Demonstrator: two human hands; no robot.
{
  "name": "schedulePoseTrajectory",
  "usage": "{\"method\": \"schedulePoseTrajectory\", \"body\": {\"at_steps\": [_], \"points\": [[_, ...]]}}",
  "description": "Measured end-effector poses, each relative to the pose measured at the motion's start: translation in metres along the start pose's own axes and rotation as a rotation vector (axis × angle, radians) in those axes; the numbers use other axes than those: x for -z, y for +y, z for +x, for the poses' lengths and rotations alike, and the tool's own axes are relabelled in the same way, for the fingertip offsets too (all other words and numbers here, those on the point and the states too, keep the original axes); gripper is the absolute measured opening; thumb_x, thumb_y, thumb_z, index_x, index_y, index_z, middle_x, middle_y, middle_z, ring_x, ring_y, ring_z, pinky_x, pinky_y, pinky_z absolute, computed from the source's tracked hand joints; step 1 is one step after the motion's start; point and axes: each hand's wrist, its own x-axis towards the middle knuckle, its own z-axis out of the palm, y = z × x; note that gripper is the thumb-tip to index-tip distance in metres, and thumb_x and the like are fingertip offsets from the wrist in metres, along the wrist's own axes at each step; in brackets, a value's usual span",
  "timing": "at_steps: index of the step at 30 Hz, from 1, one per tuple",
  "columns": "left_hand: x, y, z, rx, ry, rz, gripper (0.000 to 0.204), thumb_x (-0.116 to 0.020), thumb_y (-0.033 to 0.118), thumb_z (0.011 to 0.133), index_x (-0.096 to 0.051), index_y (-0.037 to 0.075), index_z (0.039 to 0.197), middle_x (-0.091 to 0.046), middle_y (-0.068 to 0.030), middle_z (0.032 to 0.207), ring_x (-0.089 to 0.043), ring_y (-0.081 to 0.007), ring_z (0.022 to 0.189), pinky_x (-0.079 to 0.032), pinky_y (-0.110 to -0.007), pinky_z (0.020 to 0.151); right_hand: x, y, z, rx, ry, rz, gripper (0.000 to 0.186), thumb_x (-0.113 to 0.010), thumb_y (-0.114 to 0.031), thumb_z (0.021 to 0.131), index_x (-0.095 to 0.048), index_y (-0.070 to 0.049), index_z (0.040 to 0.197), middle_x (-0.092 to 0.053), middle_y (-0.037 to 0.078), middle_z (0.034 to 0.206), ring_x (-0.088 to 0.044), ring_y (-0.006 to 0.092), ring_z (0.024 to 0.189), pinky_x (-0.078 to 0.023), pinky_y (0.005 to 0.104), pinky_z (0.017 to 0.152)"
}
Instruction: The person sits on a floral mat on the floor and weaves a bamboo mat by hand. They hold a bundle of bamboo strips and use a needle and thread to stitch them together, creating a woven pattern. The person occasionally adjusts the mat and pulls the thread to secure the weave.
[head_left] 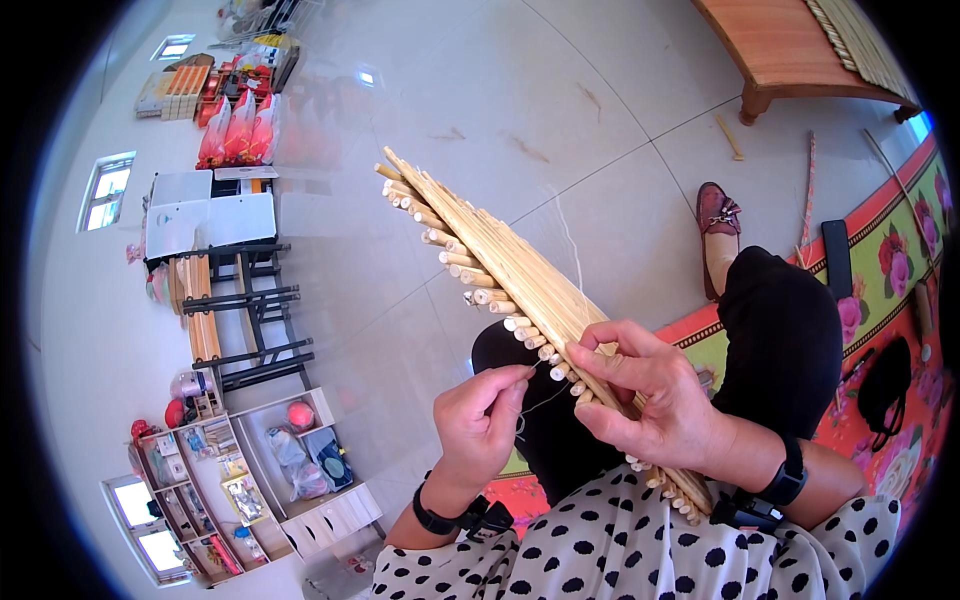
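A long mat of pale, dry plant stalks lies slantwise across my lap, its round cut ends staggered along the left edge. My right hand grips the near part of it, thumb by the cut ends and fingers bent over the top. Beside that edge my left hand is closed in a pinch on a thin thread, which runs to the stalk ends; whether a needle is in the pinch cannot be seen. A loose pale thread trails up over the mat's right side.
A flowered mat covers the floor at right, with a dark phone and black item on it. A wooden table carries more stalks at the far right. Folded stands and shelves line the left wall.
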Motion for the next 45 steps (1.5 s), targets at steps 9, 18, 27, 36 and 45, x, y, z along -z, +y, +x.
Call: {"method": "schedulePoseTrajectory", "body": {"at_steps": [9,18,27,36,45], "points": [[-0.001,-0.001,0.003,-0.002,0.001,0.016,0.009,-0.063,-0.002,0.087,-0.069,-0.002,0.094,-0.068,-0.0091,0.075,-0.061,-0.0142,0.060,-0.047,-0.025,0.055,0.000,0.002,0.000,0.042,0.024,-0.030,0.044,-0.075,-0.019,0.077,-0.066,0.002,0.115,-0.059,0.012,0.109,-0.060,0.0190,0.066,-0.050,0.0301,0.060],[-0.002,0.005,0.007,0.007,-0.032,0.012,0.005,-0.064,-0.003,0.086,-0.067,-0.003,0.090,-0.066,-0.0104,0.073,-0.061,-0.0144,0.059,-0.046,-0.026,0.054,-0.002,-0.002,0.000,-0.006,-0.051,0.055,0.043,-0.074,-0.014,0.078,-0.065,0.003,0.116,-0.060,0.011,0.109,-0.059,0.0156,0.065,-0.049,0.0274,0.058],[0.003,0.001,0.004,0.018,-0.025,0.024,0.003,-0.066,-0.001,0.087,-0.065,-0.002,0.089,-0.062,-0.0075,0.067,-0.056,-0.0127,0.054,-0.044,-0.026,0.052,-0.008,0.003,-0.003,0.043,-0.053,0.040,0.048,-0.073,-0.015,0.081,-0.061,0.000,0.125,-0.055,0.013,0.116,-0.056,0.0129,0.067,-0.047,0.0250,0.057],[0.014,-0.017,-0.008,0.275,-0.054,-0.165,0.009,-0.058,-0.001,0.091,-0.061,-0.002,0.099,-0.066,-0.0045,0.081,-0.061,-0.0076,0.073,-0.048,-0.023,0.066,-0.029,0.003,-0.004,0.077,-0.092,-0.021,0.059,-0.069,-0.026,0.083,-0.051,0.004,0.131,-0.050,0.018,0.123,-0.059,0.0308,0.094,-0.049,0.0379,0.080],[0.045,-0.045,-0.037,0.454,0.051,-0.652,0.029,-0.057,-0.004,0.089,-0.056,-0.004,0.118,-0.065,-0.0116,0.113,-0.063,-0.0173,0.101,-0.050,-0.031,0.090,-0.072,0.002,-0.011,0.086,-0.329,-0.109,0.077,-0.065,-0.031,0.083,-0.034,0.012,0.139,-0.036,0.028,0.138,-0.039,0.0412,0.125,-0.034,0.0416,0.106]]}}
